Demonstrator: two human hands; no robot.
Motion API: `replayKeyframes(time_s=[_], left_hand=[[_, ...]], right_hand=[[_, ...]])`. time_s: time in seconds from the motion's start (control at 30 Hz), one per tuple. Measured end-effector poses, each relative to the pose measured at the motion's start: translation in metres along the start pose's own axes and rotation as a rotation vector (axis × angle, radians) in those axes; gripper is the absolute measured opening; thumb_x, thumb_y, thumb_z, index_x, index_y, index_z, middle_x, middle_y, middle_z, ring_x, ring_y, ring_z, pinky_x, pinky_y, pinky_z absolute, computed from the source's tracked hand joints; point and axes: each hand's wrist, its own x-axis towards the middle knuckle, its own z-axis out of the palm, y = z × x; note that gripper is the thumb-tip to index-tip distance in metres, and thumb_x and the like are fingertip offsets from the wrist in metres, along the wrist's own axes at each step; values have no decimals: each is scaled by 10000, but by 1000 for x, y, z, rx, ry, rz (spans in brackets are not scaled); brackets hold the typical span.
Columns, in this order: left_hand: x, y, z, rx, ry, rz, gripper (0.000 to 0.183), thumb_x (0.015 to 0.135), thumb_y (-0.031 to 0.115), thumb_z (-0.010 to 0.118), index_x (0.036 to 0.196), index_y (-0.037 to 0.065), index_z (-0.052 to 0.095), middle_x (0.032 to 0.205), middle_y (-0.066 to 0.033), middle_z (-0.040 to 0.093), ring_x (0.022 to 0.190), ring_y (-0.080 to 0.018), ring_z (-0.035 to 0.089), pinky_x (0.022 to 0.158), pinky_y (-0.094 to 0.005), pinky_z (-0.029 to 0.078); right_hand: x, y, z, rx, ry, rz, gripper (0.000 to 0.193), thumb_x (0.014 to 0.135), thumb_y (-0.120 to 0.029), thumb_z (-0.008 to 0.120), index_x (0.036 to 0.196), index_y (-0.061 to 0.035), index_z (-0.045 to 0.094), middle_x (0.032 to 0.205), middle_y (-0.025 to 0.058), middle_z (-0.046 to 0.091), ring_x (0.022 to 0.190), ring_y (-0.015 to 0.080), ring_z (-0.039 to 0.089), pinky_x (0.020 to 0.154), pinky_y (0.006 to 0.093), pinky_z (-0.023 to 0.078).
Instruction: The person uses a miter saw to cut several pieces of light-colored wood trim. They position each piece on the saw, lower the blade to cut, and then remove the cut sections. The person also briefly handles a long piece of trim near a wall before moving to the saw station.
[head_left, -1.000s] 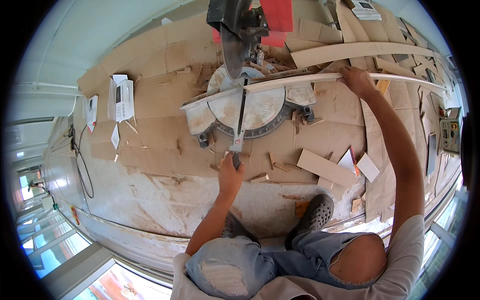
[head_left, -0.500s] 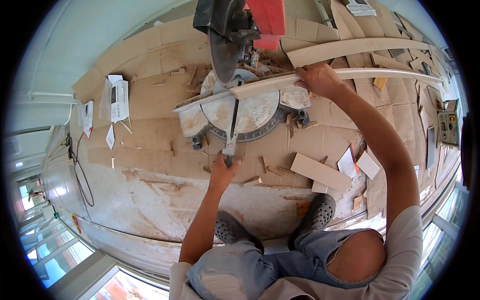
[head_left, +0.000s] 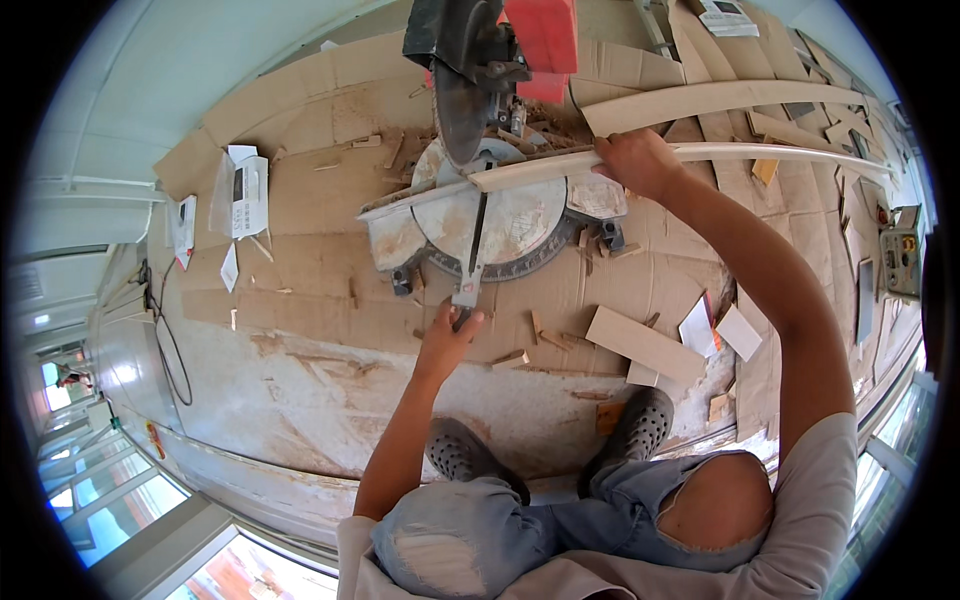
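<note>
A miter saw stands on the cardboard, its round grey turntable (head_left: 525, 215) dusty and its dark blade (head_left: 461, 120) raised at the back. My left hand (head_left: 448, 340) is closed round the turntable handle (head_left: 464, 310) at the front. A long pale wooden strip (head_left: 535, 171) lies along the fence, one end close to the table's slot, the rest running far to the right. My right hand (head_left: 640, 163) grips this strip from above, right of the turntable. The blade does not touch the wood.
A second long board (head_left: 720, 97) lies behind the strip. Offcuts and a flat board (head_left: 645, 345) are strewn over the cardboard (head_left: 300, 225). White packages (head_left: 250, 195) lie at left, near a dark cable (head_left: 170, 345). A tool case (head_left: 899, 262) sits far right.
The view has shifted a little, moving the saw slightly to the right in the picture. Both hands keep their holds, and the blade stays raised.
</note>
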Motion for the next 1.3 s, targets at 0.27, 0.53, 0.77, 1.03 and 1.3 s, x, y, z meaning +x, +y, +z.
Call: replayKeyframes(time_s=[0.27,0.53,0.77,1.03,1.3], left_hand=[[-49,-13,-113,-115,50,151,534,1045,250,613,1480,-6,442,1054,-80,658,879,-148,632,805,-292,523],[-75,18,-185,-187,86,210,472,1061,274,573,1445,8,508,1060,-99,675,890,-161,638,800,-314,541],[-99,-5,-236,-206,-40,237,457,1048,308,597,1405,24,561,1039,-76,683,884,-160,637,825,-324,543],[-110,-32,-247,-378,-70,205,462,1028,248,646,1414,12,553,1063,-81,687,926,-161,625,854,-320,526],[-138,-22,-263,-376,-34,267,474,1029,249,649,1422,7,540,1073,-90,673,963,-168,616,879,-323,517]], right_hand=[[4,-10,-1,-95,58,-45,181,868,-160,638,1007,-44,646,947,103,681,931,269,685,771,362,583],[13,-33,-13,-50,-30,147,204,885,-137,614,1054,-25,642,1007,112,681,1018,282,673,825,375,588],[20,-52,-19,-63,-174,347,213,923,-140,587,1094,-29,650,1066,125,685,1055,298,668,852,390,583],[27,-59,-21,-100,-147,375,220,916,-140,587,1089,-24,657,1051,121,686,1048,304,671,852,394,580],[22,-49,-19,-196,-125,282,222,893,-139,605,1069,-18,663,1017,120,684,997,291,682,796,380,590]])
